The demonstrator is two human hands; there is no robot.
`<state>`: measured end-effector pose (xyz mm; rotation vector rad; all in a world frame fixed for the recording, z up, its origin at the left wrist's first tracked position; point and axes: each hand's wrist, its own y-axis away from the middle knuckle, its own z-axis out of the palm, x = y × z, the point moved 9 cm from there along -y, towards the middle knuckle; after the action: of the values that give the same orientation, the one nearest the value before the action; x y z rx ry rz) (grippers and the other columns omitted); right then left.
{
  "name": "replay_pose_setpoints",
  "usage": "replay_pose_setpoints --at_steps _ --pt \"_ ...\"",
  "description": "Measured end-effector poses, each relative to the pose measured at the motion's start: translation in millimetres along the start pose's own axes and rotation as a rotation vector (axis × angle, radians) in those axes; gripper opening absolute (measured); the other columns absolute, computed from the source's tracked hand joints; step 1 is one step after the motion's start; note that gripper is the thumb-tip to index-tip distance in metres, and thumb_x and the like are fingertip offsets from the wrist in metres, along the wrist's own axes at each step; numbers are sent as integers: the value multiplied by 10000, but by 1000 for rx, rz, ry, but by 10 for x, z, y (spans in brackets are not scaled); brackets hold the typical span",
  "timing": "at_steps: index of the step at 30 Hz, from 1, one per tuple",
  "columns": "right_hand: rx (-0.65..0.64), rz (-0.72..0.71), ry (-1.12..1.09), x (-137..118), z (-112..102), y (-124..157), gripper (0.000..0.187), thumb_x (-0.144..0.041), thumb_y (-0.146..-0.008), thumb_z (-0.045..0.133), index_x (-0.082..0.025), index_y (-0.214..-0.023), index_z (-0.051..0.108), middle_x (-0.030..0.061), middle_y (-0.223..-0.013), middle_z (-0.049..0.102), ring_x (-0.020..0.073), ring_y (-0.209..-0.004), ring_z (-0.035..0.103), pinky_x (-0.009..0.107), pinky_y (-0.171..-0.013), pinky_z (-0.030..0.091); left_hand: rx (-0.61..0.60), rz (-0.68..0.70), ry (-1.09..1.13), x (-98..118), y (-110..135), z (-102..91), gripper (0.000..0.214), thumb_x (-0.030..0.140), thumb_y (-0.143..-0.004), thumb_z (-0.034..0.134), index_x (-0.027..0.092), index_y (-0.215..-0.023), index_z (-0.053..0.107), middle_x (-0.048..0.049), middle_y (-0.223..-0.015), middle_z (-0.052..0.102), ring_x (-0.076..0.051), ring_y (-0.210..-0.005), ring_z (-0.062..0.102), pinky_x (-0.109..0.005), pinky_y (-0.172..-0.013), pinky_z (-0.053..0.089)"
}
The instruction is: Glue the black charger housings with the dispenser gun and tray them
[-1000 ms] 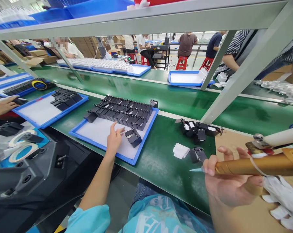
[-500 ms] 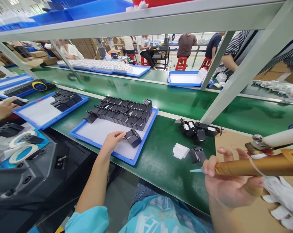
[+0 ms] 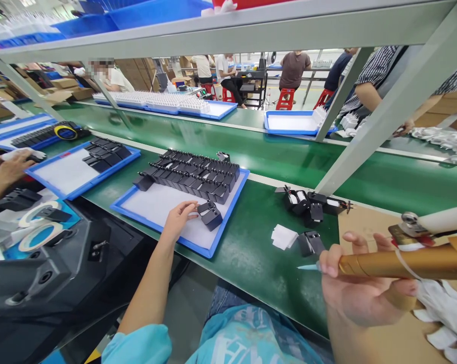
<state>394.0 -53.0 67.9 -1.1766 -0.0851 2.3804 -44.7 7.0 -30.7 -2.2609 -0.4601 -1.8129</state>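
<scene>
My left hand (image 3: pixel 180 218) is over the blue-rimmed tray (image 3: pixel 152 207), its fingers apart and just beside a black plug-in adapter housing (image 3: pixel 210 216) at the tray's right side. Rows of similar black housings (image 3: pixel 190 174) stand at the back of that tray. My right hand (image 3: pixel 361 288), palm turned up, has its fingers round a gold tube-shaped tool (image 3: pixel 387 264). A pale blue pointed tip (image 3: pixel 308 267) sticks out leftward past the fingers. Left of this hand lie another black housing (image 3: pixel 311 243) and some white paper pieces (image 3: pixel 284 236).
Several open black housings with wires (image 3: pixel 304 202) lie near the shelf post (image 3: pixel 350 136). A second blue tray (image 3: pixel 61 177) with black housings stands left, near a co-worker's hand (image 3: pixel 14 167). Cardboard (image 3: pixel 359 217) covers the bench at right. A shelf beam (image 3: pixel 213 38) crosses above.
My left hand has let go of the black housing, which stays in the tray, and its fingers have drawn slightly back to the left. My right hand keeps its hold on the gold tool.
</scene>
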Motion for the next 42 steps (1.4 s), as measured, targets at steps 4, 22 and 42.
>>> replay_pose_setpoints --at_steps 4,22,42 --pt "-10 -4 -15 -12 14 -1 511 -633 -750 583 -294 -1130 624 1 -955 634 104 -371 520 296 -354 399 -150 200 -263 328 173 257 660 506 -720 734 233 -1298 569 -99 -1381 577 -303 -1304 506 -466 -1110 401" --pt "95 13 39 -51 -125 15 493 -634 -725 542 -315 -1085 648 4 -953 618 120 -355 489 325 -360 354 -147 -94 594 353 414 405 709 717 -752 523 267 -1299 547 -76 -1232 645 -294 -1157 604 -406 -880 543" --pt "174 39 145 -12 -137 -2 528 -726 -684 530 -368 -1046 670 -19 -928 629 111 -374 421 328 -397 307 -97 101 426 370 375 83 966 709 -611 699 223 -1409 452 -130 -1207 649 -347 -1134 613 -443 -933 518"
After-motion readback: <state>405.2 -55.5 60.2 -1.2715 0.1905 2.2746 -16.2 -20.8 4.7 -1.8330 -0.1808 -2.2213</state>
